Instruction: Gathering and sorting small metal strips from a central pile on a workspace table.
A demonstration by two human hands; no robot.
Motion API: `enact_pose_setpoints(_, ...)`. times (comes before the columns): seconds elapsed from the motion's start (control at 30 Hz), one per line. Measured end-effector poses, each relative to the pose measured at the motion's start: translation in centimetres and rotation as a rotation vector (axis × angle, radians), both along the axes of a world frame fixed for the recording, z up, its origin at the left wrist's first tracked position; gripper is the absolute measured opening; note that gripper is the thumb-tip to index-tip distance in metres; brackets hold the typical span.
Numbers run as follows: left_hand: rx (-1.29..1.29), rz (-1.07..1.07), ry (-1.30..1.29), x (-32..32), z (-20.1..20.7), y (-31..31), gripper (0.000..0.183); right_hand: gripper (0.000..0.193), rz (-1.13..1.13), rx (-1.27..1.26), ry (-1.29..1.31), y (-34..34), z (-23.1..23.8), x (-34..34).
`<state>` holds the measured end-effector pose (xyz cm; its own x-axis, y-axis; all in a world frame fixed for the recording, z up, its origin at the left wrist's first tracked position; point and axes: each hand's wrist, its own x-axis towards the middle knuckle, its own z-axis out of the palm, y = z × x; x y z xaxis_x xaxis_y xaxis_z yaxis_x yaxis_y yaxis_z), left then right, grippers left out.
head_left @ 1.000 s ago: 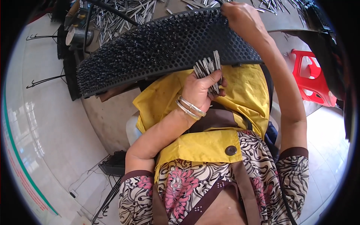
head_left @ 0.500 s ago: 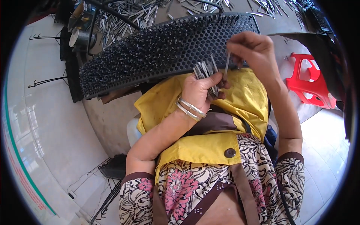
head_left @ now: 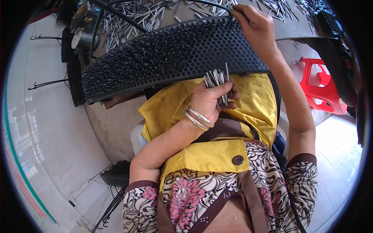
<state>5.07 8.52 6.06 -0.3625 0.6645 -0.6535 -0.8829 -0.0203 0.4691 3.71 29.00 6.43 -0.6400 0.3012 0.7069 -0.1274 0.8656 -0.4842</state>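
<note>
My left hand [head_left: 210, 97] is closed around a bundle of thin grey metal strips [head_left: 217, 79]; one strip sticks up above the others. It rests over my yellow apron [head_left: 248, 91], just below the near edge of a curved black perforated rack [head_left: 229, 44]. Over the far right edge of that rack is my right hand [head_left: 258, 29], thumb and fingers pinched together. Whatever is between these fingertips is too small or hidden to make out. Dark upright pieces [head_left: 143, 54] crowd the rack's left and middle holes, while bare holes show toward the right.
Beyond the rack, many loose metal strips [head_left: 128, 23] lie scattered on the table. A metal cup [head_left: 83, 39] stands at the far left near black wire hooks [head_left: 50, 37]. To the right is a red plastic stool [head_left: 322, 85]. A black frame bar [head_left: 120, 15] crosses above the rack.
My right hand has moved away from the bundle, up and outward to the rack's far edge. The strip it pinched no longer shows. My left hand has shifted slightly, still gripping the bundle.
</note>
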Motion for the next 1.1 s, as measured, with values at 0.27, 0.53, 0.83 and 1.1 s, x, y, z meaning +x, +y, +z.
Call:
enact_pose_setpoints(0.27, -0.016, 0.036, -0.011, 0.3, 0.3, 0.2, 0.014, 0.011, 0.011, 0.014, -0.117, 0.8, -1.0, 0.1)
enact_pose_setpoints(0.53, 0.03, 0.073, 0.011, -0.1, 0.6, 0.6, 0.014, 0.014, 0.034, 0.104, -0.183, -0.8, -1.6, 1.8)
enact_pose_setpoints(0.83, 0.083, 0.085, -0.012, -0.4, 0.7, 0.9, 0.014, 0.012, 0.238, -0.896, -0.464, -4.2, 1.9, 5.3)
enact_pose_setpoints(1.1, 0.05, 0.082, -0.066, -0.3, 1.0, 0.3, 0.017, 0.012, -0.016, -0.466, 0.013, -2.3, 0.2, 0.8)
